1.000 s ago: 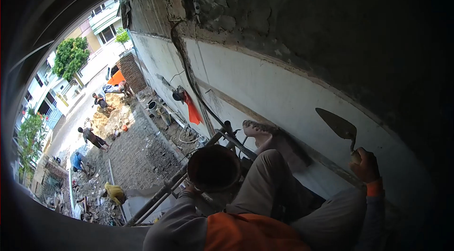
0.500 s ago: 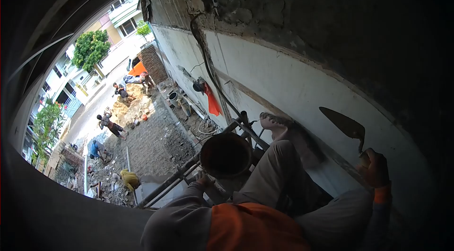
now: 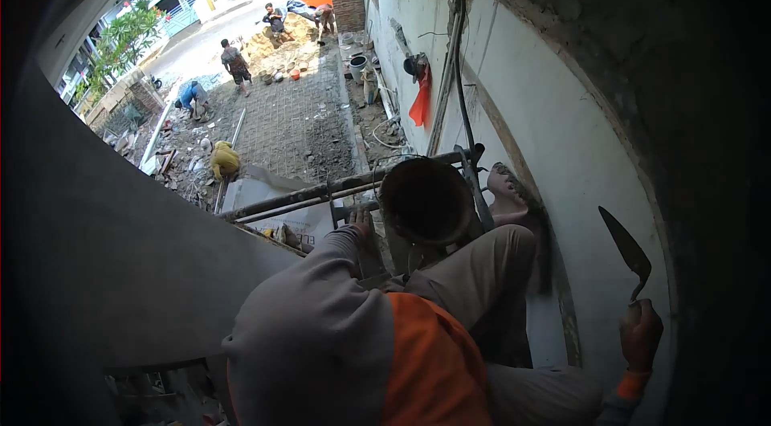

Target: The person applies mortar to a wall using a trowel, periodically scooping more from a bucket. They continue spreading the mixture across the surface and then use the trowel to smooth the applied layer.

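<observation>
My right hand is closed around the handle of a pointed trowel, whose blade points up beside the white wall. My left hand rests at the edge of the planks beside the scaffold bars, its fingers partly visible and seemingly laid flat. Just right of that hand stands a dark bucket, its inside too shadowed to make out. My bent leg is close to the bucket, and a bare foot is against the wall.
Scaffold pipes cross in front of me, high above the ground. Below, a person in yellow and one in blue bend down; others are near a sand pile. A red cloth hangs on the wall beside a cable.
My view has turned, so the yard and bucket appear shifted. The trowel sits lower and farther right in view, its blade pointing more upright. My left hand remains by the scaffold bars.
</observation>
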`<action>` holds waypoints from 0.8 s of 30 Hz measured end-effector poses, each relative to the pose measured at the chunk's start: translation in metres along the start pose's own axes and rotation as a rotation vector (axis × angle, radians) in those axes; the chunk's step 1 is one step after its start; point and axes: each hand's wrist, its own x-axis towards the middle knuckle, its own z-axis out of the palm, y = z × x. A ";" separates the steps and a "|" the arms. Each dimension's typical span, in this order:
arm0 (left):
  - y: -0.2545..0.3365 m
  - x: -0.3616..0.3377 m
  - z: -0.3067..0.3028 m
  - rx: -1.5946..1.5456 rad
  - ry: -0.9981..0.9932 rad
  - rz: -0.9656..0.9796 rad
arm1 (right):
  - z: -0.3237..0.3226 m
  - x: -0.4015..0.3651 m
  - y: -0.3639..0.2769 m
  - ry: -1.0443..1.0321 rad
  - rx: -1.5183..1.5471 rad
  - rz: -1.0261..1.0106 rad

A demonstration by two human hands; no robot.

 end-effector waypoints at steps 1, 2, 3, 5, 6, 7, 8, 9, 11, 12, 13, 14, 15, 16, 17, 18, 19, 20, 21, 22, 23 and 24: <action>0.002 -0.004 -0.004 0.042 -0.028 0.003 | -0.004 0.009 0.002 -0.002 -0.038 -0.040; 0.002 -0.005 -0.002 0.030 0.004 0.002 | -0.005 0.021 0.007 0.003 -0.072 -0.048; 0.001 0.001 0.003 0.019 0.036 0.000 | -0.006 0.033 0.014 0.009 -0.105 -0.055; -0.002 0.017 0.020 0.030 0.119 -0.010 | 0.001 0.051 0.026 0.038 -0.137 -0.058; -0.002 0.027 0.031 0.049 0.170 -0.020 | 0.004 0.060 0.032 0.053 -0.152 -0.059; -0.004 0.035 0.042 0.069 0.220 -0.029 | 0.018 0.064 0.041 0.086 -0.121 -0.061; -0.004 0.033 0.041 0.106 0.211 -0.029 | 0.032 0.063 0.040 0.108 -0.104 -0.026; -0.001 0.030 0.036 0.142 0.203 -0.029 | 0.047 0.061 0.039 0.131 -0.086 0.008; 0.004 0.022 0.032 0.145 0.199 -0.021 | 0.064 0.049 0.044 0.041 0.043 0.063; 0.004 0.020 0.030 0.114 0.206 -0.016 | 0.069 0.043 0.046 -0.001 0.067 0.076; 0.002 0.018 0.027 0.082 0.215 -0.011 | 0.074 0.037 0.051 -0.005 0.054 0.068; -0.001 0.021 0.029 0.090 0.224 0.000 | 0.076 0.035 0.055 -0.007 0.039 0.059; -0.002 0.024 0.031 0.096 0.232 0.012 | 0.077 0.036 0.058 -0.009 0.021 0.049; -0.002 0.027 0.035 0.103 0.238 0.025 | 0.079 0.037 0.062 -0.017 0.051 0.067; -0.001 0.024 0.034 0.095 0.241 0.024 | 0.077 0.036 0.057 -0.029 0.080 0.087; 0.002 0.021 0.031 0.090 0.241 0.022 | 0.075 0.034 0.054 -0.046 0.112 0.108; 0.003 0.017 0.029 0.086 0.240 0.019 | 0.074 0.034 0.053 -0.043 0.105 0.103; 0.003 0.017 0.030 0.050 0.251 0.018 | 0.073 0.035 0.052 -0.038 0.099 0.099; 0.001 0.018 0.030 0.013 0.264 0.016 | 0.072 0.036 0.051 -0.030 0.094 0.093; 0.001 0.019 0.030 -0.027 0.280 0.014 | 0.071 0.036 0.049 -0.024 0.099 0.091; 0.001 0.019 0.031 0.076 0.229 0.024 | 0.070 0.037 0.048 -0.018 0.102 0.087; 0.003 0.015 0.025 0.081 0.218 0.014 | 0.069 0.037 0.047 -0.013 0.105 0.081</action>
